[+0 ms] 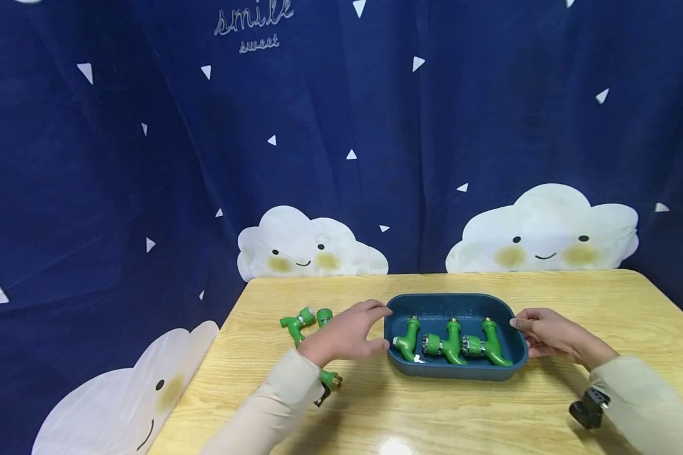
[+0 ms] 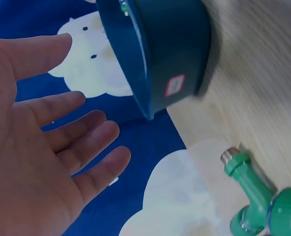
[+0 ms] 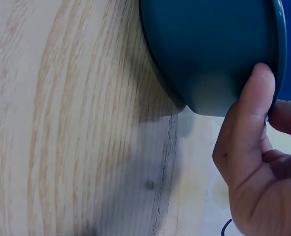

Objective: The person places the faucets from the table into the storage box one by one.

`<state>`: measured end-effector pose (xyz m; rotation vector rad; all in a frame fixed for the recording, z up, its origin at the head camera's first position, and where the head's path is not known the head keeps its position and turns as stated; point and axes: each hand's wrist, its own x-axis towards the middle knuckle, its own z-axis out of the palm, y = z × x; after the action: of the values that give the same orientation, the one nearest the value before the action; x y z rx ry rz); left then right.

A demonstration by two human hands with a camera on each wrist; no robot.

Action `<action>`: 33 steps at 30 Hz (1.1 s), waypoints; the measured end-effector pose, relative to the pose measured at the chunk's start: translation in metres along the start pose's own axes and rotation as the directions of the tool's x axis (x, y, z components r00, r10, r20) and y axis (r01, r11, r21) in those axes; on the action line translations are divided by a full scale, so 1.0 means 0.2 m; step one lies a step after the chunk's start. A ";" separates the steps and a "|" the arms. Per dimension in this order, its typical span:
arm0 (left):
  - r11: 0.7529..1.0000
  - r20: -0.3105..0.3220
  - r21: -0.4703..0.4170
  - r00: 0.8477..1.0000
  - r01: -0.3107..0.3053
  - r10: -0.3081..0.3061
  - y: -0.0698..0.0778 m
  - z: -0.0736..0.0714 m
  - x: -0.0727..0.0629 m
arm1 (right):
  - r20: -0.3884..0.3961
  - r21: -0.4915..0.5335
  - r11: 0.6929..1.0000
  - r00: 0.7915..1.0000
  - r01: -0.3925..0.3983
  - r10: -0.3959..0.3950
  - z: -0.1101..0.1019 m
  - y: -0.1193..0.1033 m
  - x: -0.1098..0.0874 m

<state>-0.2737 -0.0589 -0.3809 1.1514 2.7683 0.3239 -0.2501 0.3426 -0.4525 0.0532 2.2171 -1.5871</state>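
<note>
A dark blue plastic bin (image 1: 455, 371) stands on the table and holds three green taps, a left one (image 1: 410, 338), a middle one (image 1: 453, 347) and a right one (image 1: 491, 344). At the bin's right end, my right hand (image 1: 558, 336) pinches the rim, the thumb over the edge and fingers outside, as the right wrist view also shows. By the left end is my left hand (image 1: 347, 332), fingers spread and loosely bent. In the left wrist view a gap shows between this hand (image 2: 32, 142) and the bin wall (image 2: 177, 44), which bears a small red-edged label (image 2: 175, 85).
More green taps lie on the wooden table (image 1: 444, 417) left of the bin: one at the back (image 1: 296, 325), another beside it (image 1: 324, 315), and one nearer (image 1: 331, 379), partly hidden by the left arm. Behind the table hangs a dark blue curtain (image 1: 319, 189) with clouds.
</note>
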 end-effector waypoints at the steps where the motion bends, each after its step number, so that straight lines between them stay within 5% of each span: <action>1: 1.000 -0.006 0.009 1.000 0.003 -0.003 -0.01 -0.01 -0.01 | -0.003 -0.001 1.000 1.000 -0.003 0.003 0.00 0.00 0.00; 23: 0.998 -0.076 -0.008 0.995 0.065 -0.066 -0.25 0.05 -0.30 | -0.043 -0.048 0.998 0.998 -0.037 0.035 0.01 -0.03 0.00; 30: 0.981 -0.148 0.176 0.987 0.087 -0.061 -0.33 0.14 -0.37 | -0.039 -0.037 0.999 0.999 -0.038 0.036 0.01 -0.02 -0.01; 33: 0.979 -0.143 0.172 0.986 0.108 -0.084 -0.37 0.18 -0.40 | -0.040 -0.039 0.998 0.998 -0.039 0.038 0.00 -0.02 0.00</action>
<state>-0.2611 -0.1607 -0.4312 1.0635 3.0130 0.1497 -0.2500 0.3406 -0.4493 0.1159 2.2627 -1.5335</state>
